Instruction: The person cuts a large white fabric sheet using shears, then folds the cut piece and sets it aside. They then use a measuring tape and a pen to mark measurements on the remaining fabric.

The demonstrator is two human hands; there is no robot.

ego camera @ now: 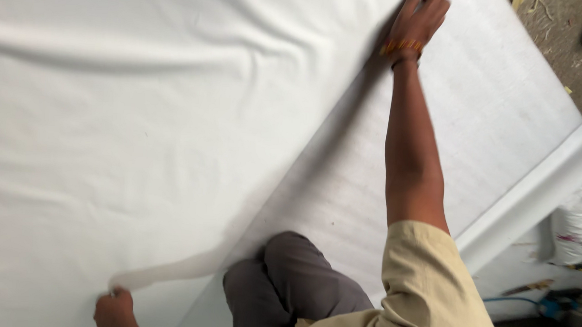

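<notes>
A large white cloth [121, 108] lies spread with soft wrinkles over a white textured surface [480, 107]. My right hand [421, 14] reaches far out to the cloth's edge at the top, fingers pressed at the fabric; whether they pinch it is hard to tell. An orange thread band circles that wrist. At the bottom left, my left hand [114, 310] is closed on the cloth's near edge, pulling up a small fold. I kneel on the surface, a grey trouser knee [292, 276] beside the cloth edge.
The raised white rim of the surface [535, 189] runs diagonally at the right. Beyond it lie a white sack [577, 221], a blue tool and cable [549, 304], and a dirt floor with scraps [570, 39].
</notes>
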